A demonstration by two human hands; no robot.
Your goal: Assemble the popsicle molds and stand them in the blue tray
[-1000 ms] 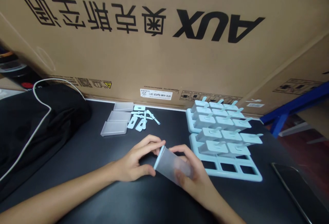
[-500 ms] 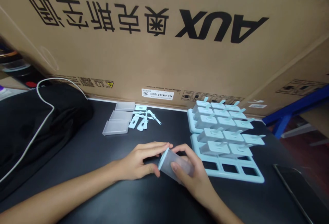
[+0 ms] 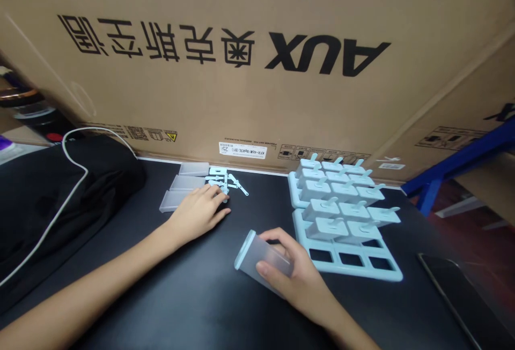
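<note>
My right hand [image 3: 303, 277] is wrapped round a translucent popsicle mold [image 3: 263, 259], tilted with its light blue lid [image 3: 244, 250] facing left. No stick shows in that lid. My left hand [image 3: 197, 210] reaches over a small pile of light blue sticks [image 3: 240, 185] and lids [image 3: 218, 171], palm down with fingers apart. Its fingertips hide part of the pile, and whether they touch a piece is unclear. Beside and partly under that hand lie three translucent molds without lids [image 3: 170, 202].
Two light blue racks stand at right: the far rack [image 3: 294, 192] and near rack [image 3: 388, 276] carry several lidded molds with sticks. A phone [image 3: 454, 291] lies at the right edge. Black cloth [image 3: 100, 178] with a white cable lies left. A large carton [image 3: 193, 98] stands behind.
My left hand has left the mold's lid and moved left and away from me to the pile of sticks and lids. My right hand still holds the mold, and the view has shifted slightly.
</note>
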